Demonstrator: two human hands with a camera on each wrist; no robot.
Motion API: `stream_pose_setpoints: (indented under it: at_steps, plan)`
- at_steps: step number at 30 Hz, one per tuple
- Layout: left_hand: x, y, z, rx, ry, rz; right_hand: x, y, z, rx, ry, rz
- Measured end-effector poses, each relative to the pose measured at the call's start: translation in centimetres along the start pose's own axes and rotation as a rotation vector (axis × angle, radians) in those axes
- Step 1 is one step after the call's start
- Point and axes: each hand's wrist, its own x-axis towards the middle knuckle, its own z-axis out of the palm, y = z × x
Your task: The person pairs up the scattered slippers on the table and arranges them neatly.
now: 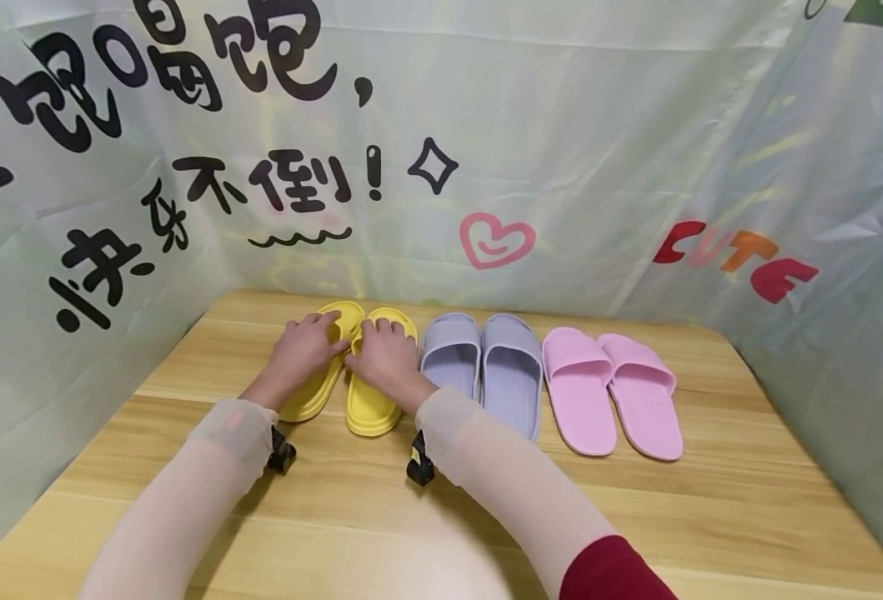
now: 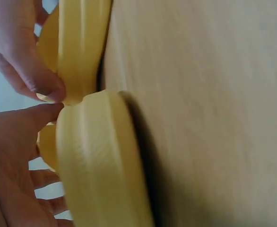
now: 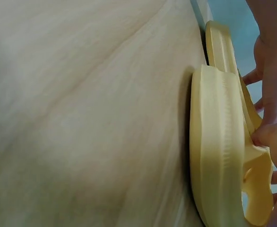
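Observation:
Two yellow slippers stand side by side on the wooden table, their heels facing the person. Over the strap area of the left yellow slipper [image 1: 312, 400] lies the left hand [image 1: 300, 352], thumb on the inner side and fingers on the far outer side. The right hand [image 1: 386, 358] holds the right yellow slipper [image 1: 370, 410] in the same way, with its fingers across the strap. Both thumbs come close together between the slippers. In the left wrist view, the left slipper's sole edge [image 2: 100, 156] shows close up. Both hands largely hide the straps.
To the right stand a pair of lavender slippers [image 1: 512, 375] and a pair of pink slippers [image 1: 579, 408], on the same wooden table [image 1: 336, 517]. A printed cloth [image 1: 599, 167] hangs behind and at both sides. Small black cameras [image 1: 282, 452] sit at the wrists.

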Motion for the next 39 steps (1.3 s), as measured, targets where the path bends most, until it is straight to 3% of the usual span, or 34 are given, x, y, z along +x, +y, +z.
stream_pose_setpoints:
  at_steps: [11,23,39]
  plan:
    - [-0.2,-0.4,-0.6,-0.013,-0.045,0.072,-0.1,0.6,-0.1,-0.021,-0.044,-0.021]
    - [-0.4,0.3,-0.8,-0.035,-0.163,0.045,0.0,1.3,-0.3,0.035,-0.073,-0.078]
    - [-0.7,-0.3,-1.8,-0.04,-0.123,0.114,-0.3,2.4,-2.4,0.05,-0.094,-0.134]
